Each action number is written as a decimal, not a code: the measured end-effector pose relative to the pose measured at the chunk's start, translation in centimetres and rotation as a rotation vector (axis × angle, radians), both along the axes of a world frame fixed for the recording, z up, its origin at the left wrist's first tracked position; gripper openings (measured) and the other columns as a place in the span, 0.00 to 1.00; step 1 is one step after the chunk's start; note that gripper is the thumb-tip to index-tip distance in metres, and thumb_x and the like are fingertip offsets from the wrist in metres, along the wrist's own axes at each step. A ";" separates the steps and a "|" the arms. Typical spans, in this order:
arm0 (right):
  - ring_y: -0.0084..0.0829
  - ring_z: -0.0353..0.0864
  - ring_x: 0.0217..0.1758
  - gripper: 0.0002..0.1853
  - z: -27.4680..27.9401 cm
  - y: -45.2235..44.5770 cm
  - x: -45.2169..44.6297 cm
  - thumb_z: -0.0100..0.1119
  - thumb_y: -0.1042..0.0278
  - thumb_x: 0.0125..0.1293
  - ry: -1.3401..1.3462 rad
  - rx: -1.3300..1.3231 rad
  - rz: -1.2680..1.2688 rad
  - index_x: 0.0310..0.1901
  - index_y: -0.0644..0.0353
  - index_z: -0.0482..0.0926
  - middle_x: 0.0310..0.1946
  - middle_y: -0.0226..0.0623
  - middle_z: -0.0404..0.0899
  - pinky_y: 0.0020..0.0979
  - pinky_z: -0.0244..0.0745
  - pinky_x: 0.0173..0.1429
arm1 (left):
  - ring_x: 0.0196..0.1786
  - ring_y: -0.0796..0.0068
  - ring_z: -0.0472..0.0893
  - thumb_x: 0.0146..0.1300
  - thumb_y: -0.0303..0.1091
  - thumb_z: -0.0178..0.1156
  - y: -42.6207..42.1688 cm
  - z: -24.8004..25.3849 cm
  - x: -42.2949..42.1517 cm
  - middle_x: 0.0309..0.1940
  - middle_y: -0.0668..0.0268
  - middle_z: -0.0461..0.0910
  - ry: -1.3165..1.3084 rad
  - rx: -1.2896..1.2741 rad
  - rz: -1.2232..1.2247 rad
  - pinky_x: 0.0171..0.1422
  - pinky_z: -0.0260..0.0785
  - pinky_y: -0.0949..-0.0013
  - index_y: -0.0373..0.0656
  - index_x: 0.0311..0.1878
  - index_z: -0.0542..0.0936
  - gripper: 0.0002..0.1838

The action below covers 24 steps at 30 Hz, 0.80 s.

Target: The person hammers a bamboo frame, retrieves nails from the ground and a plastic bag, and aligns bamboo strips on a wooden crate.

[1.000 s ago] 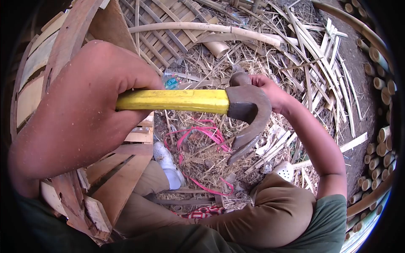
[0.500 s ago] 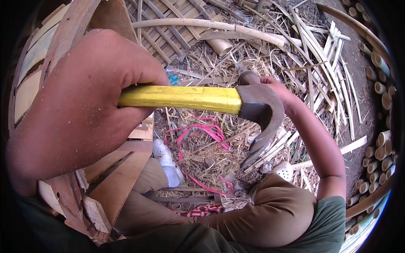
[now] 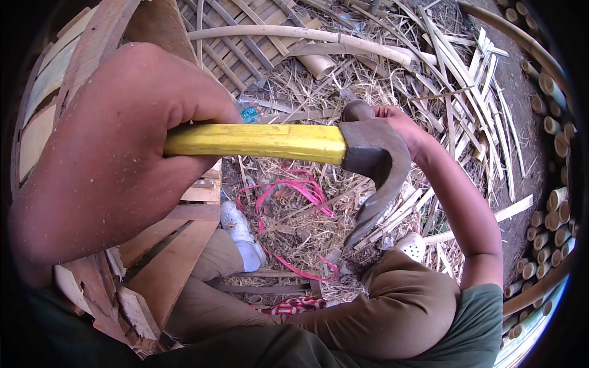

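Close to the camera, my left hand (image 3: 147, 116) is wrapped round the yellow handle of a claw hammer (image 3: 264, 141). The hammer lies level across the view, its dark, worn steel head (image 3: 389, 153) at the right and the claw curving down toward me. Beyond the head, my right hand (image 3: 399, 126) has its fingers curled in. The hammer head partly hides those fingers, and what they hold, if anything, cannot be made out. I cannot tell whether this hand touches the hammer.
Wooden slats (image 3: 175, 264) stand at the left. Straw and shavings cover the ground, with pink plastic ribbon (image 3: 307, 190). A woven bamboo panel (image 3: 233, 43) and a curved pole (image 3: 307, 34) lie at the back. Split bamboo strips (image 3: 466, 92) and stacked bamboo poles (image 3: 555, 214) are at the right.
My left hand and the hammer have shifted slightly left. The right hand's fingers show a little more beside the hammer head.
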State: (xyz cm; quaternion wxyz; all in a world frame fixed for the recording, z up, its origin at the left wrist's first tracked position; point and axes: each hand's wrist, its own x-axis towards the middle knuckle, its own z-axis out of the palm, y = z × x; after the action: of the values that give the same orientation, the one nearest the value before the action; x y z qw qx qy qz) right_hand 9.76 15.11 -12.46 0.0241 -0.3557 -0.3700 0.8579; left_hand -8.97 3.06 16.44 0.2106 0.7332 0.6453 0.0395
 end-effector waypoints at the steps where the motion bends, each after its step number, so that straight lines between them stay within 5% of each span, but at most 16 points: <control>1: 0.29 0.86 0.40 0.11 0.1 0.0 0.0 0.55 0.67 0.73 -0.053 0.098 0.052 0.48 0.67 0.77 0.42 0.46 0.84 0.28 0.83 0.44 | 0.30 0.59 0.79 0.45 0.16 0.66 0.0 0.0 0.0 0.25 0.58 0.79 0.007 0.007 0.005 0.34 0.67 0.64 0.36 0.33 0.81 0.10; 5: 0.21 0.84 0.32 0.09 -0.5 0.0 0.3 0.62 0.68 0.69 -0.121 0.439 0.149 0.42 0.67 0.83 0.33 0.38 0.87 0.21 0.78 0.36 | 0.30 0.59 0.79 0.45 0.16 0.66 -0.1 0.0 0.1 0.25 0.59 0.79 0.025 0.020 0.009 0.34 0.67 0.64 0.36 0.33 0.81 0.10; 11: 0.20 0.84 0.32 0.07 -0.6 1.2 0.9 0.67 0.72 0.64 -0.138 0.489 0.109 0.40 0.66 0.85 0.31 0.35 0.85 0.22 0.76 0.35 | 0.30 0.60 0.79 0.46 0.16 0.66 0.5 0.6 -2.0 0.25 0.59 0.79 0.144 -0.134 -0.106 0.34 0.67 0.64 0.36 0.33 0.81 0.10; 17: 0.24 0.85 0.34 0.06 -0.5 1.5 1.2 0.65 0.77 0.63 -0.196 0.510 0.108 0.41 0.67 0.84 0.31 0.39 0.85 0.26 0.82 0.38 | 0.30 0.61 0.79 0.46 0.16 0.67 0.1 0.1 -2.2 0.25 0.59 0.80 0.132 0.008 -0.080 0.34 0.68 0.64 0.35 0.33 0.81 0.09; 24: 0.27 0.86 0.35 0.10 0.3 1.9 1.5 0.56 0.76 0.71 -0.105 0.438 0.117 0.50 0.70 0.78 0.37 0.42 0.85 0.27 0.83 0.39 | 0.30 0.61 0.80 0.46 0.17 0.66 0.4 0.5 -2.1 0.26 0.59 0.80 0.140 -0.139 -0.072 0.34 0.68 0.64 0.36 0.33 0.82 0.09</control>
State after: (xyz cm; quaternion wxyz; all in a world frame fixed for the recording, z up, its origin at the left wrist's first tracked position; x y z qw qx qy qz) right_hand 11.21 16.97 -12.20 0.0318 -0.3642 -0.5679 0.7375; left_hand -11.09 3.42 16.94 0.2166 0.7406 0.6328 -0.0644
